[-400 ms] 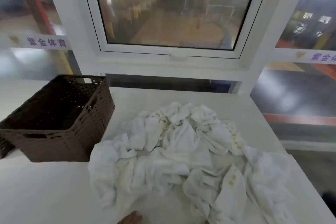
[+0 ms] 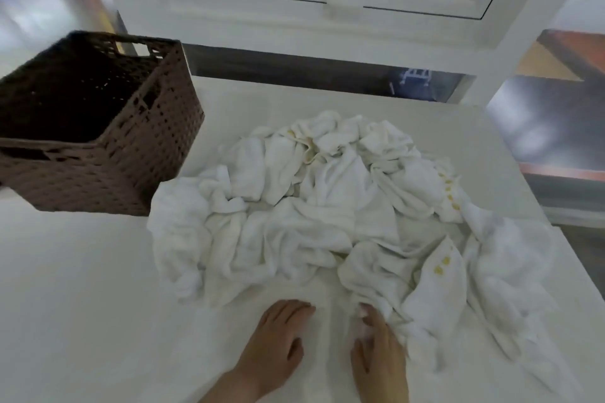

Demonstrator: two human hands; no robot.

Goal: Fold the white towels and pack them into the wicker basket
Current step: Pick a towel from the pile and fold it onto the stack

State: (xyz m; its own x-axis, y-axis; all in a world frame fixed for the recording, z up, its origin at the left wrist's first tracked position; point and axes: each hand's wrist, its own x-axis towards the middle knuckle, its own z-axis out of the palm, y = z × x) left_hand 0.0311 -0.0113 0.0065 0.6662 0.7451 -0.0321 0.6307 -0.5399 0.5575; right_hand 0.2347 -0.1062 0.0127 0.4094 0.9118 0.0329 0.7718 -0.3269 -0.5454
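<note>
— Both hands sit at the bottom centre of the frame: the left hand [image 2: 278, 337] lies flat, fingers straight, on the white table [image 2: 82, 304]; the right hand [image 2: 381, 353] touches the near edge of the towel pile [image 2: 327, 216], and whether it pinches cloth I cannot tell.

— Room to move?

— Bare tabletop spreads across the lower left, in front of the wicker basket [image 2: 137, 154], which stands at the upper left, just beside the pile.

— And the towels?

— Crumpled, unfolded, heaped from centre to lower right, some bearing small yellow marks.
</note>
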